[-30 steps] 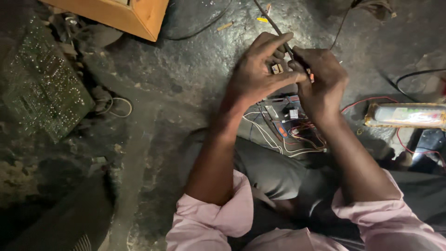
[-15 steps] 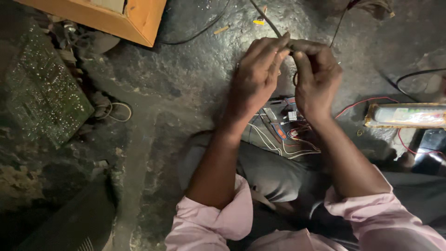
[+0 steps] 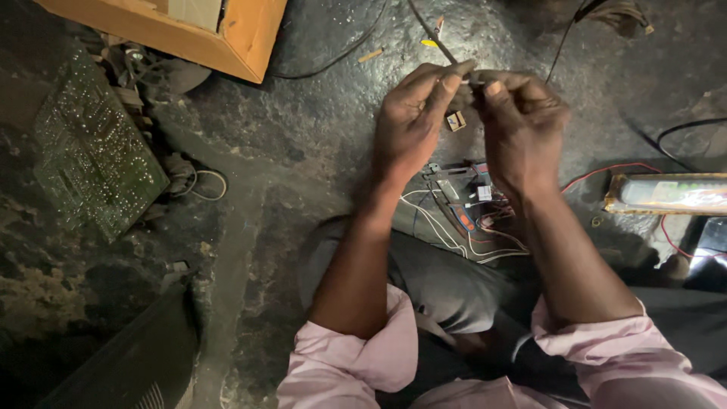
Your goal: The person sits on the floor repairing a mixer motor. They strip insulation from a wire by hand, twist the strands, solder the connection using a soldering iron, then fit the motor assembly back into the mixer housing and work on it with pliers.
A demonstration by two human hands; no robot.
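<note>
Wire [image 3: 471, 76], thin and dark, is pinched between the fingertips of both hands, held up above the small circuit module [image 3: 469, 198] that lies on the floor [image 3: 303, 151]. Taking that module as the landmark: the left hand [image 3: 413, 121] hovers above and slightly to its left, thumb and forefinger closed on the wire's end; the right hand [image 3: 522, 129] hovers above and slightly to its right, fingers curled tight and grasping the same wire, so the two hands meet fingertip to fingertip. What else, if anything, sits inside the right hand's curl cannot be told. A tiny tan component [image 3: 455, 120] shows just under the meeting fingertips, above the module. White, red and blue leads [image 3: 454, 235] spread from the module towards the person's knee. Far to the module's right lies a long tube-shaped pack [image 3: 670, 193] with a red lead [image 3: 606, 170] running back towards the module. Well to the module's left lies a green circuit board [image 3: 95, 151], solder side up, and beyond it, further up, an orange wooden box [image 3: 227, 38]. A black cable [image 3: 333, 57] curves across the floor above the module. Pink rolled sleeves [image 3: 356, 356] cover both upper arms.
</note>
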